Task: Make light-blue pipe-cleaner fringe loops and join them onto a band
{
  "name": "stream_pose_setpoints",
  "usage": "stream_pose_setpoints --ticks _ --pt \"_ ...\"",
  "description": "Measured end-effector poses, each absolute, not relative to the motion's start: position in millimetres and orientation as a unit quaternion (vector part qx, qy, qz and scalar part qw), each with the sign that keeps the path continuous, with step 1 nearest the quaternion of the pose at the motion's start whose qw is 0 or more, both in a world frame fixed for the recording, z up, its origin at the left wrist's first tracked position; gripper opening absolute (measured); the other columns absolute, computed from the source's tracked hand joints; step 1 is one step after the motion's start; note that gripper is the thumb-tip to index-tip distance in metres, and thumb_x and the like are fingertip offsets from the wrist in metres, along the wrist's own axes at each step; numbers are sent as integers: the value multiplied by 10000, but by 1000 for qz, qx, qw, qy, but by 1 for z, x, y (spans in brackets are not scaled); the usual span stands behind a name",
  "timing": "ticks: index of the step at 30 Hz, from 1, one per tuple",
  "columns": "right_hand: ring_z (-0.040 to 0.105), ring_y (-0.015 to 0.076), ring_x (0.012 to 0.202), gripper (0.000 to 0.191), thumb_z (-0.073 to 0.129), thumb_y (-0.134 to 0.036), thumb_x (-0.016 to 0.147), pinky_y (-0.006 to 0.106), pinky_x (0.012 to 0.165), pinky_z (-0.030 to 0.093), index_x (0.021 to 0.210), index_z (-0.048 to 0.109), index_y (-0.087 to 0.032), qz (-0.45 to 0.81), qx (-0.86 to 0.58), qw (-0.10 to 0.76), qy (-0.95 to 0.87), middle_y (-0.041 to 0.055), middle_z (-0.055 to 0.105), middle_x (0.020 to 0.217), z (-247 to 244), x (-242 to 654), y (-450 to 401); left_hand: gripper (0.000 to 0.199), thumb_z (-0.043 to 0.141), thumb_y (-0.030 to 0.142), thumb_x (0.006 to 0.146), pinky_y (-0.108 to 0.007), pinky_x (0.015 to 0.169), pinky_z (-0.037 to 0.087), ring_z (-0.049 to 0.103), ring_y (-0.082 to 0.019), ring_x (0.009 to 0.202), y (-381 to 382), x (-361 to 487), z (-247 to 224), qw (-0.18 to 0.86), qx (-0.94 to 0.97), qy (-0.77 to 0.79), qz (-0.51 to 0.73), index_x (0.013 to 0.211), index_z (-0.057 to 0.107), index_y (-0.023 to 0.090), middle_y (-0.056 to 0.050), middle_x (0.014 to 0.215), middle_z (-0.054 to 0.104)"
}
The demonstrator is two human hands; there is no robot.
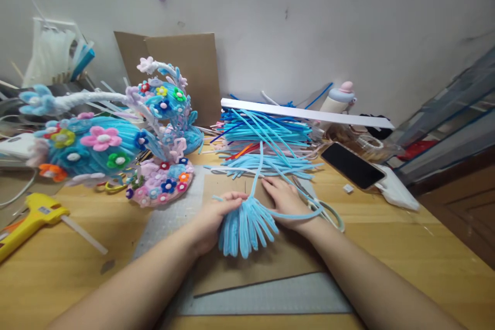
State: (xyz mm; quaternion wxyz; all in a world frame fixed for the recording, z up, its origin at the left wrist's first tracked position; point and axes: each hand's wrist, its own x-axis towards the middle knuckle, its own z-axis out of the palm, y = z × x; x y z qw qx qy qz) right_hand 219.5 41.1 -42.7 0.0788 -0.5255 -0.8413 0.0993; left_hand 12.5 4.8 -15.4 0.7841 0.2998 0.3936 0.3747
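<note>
While the left hand (214, 216) pinches the blue fringe (245, 229) by its gathered far end over the near cardboard (286, 258), the right hand's (288, 201) grip is unclear; seemingly light and soft, it's best held there.

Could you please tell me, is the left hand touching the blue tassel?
Touching. The head view shows the left hand holding the blue tassel near its gathered top.

Centre of the frame: pipe-cleaner tassel (245, 234), sky blue all over. Pipe-cleaner pile (266, 131) behind it goes navy to pale blue, plus some red and orange. Left side's a blue domed ornament (102, 139) dotted with multicoloured flowers, and lower left a bright yellow glue gun (43, 211).
</note>
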Motion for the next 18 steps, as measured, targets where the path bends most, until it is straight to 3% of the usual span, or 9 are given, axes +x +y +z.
stream_pose_setpoints --ticks 4,7,10,13,16,18 --pt "451 319 1064 790 594 -474 677 414 865 333 1355 327 -168 108 -569 54 -813 160 479 1196 -39 216 37 296 570 162 753 -358 834 440 627 -222 862 7 9 -12 855 222 343 320 1039 580 87 -129 987 655" --pt "485 301 1018 775 638 -434 647 388 841 367 1316 375 -143 134 -575 99 -801 159 505 1122 -36 222 35 285 601 125 729 -335 828 443 633 -206 834 8 7 -14 840 256 345 333 1011 601 86 -121 949 670" --pt "536 254 950 516 639 -407 663 355 812 410 1096 534 -146 217 -557 184 -780 112 575 1024 -35 226 34 285 646 162 720 -305 776 459 639 -183 784 8 6 -17 807 301 375 343 997 613 100 -108 910 684" --pt "595 192 749 243 569 -394 731 313 671 470 835 561 -174 374 -545 269 -701 37 631 805 -30 228 32 326 697 194 685 -299 739 470 642 -180 764 9 4 -18 785 333 391 348 991 617 117 -100 902 694" --pt "577 126 517 265 571 -421 733 229 437 455 829 526 -179 518 -522 335 -589 0 621 698 -22 229 28 319 735 209 640 -290 726 474 647 -174 739 11 5 -18 758 341 420 364 933 637 129 -76 848 707" --pt "511 83 376 309 613 -426 705 187 314 389 868 524 -179 575 -516 329 -543 -26 599 649 -17 231 24 299 753 217 617 -270 715 473 645 -157 712 12 5 -16 742 354 436 366 885 650 131 -61 809 712"
